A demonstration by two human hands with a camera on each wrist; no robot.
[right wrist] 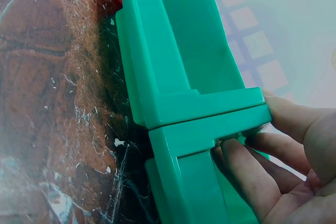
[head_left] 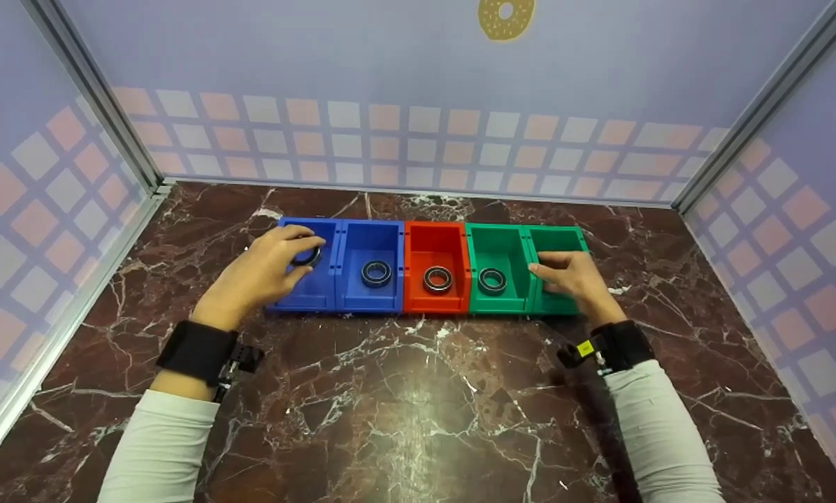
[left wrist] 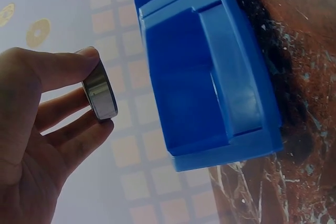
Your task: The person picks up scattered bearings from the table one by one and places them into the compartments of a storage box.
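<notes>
My left hand (head_left: pixel 254 272) pinches a ring-shaped metal bearing (left wrist: pixel 102 94) between thumb and fingertips, above the leftmost blue bin (head_left: pixel 314 299). In the left wrist view the bearing is tilted on edge, beside the bin's opening. My right hand (head_left: pixel 577 281) grips the adjoining side walls of the two green bins: its thumb (right wrist: pixel 287 113) lies on the inner green bin (right wrist: pixel 205 35), its fingers reach into the rightmost green bin (head_left: pixel 561 239). Much of that bin's inside is hidden by the hand.
Between the hands, the second blue bin (head_left: pixel 370 237), the red bin (head_left: pixel 435 239) and the inner green bin each contain one bearing. The five-bin row stands on a dark marbled table (head_left: pixel 362 405). Panels with printed squares (head_left: pixel 425 147) enclose the back and sides.
</notes>
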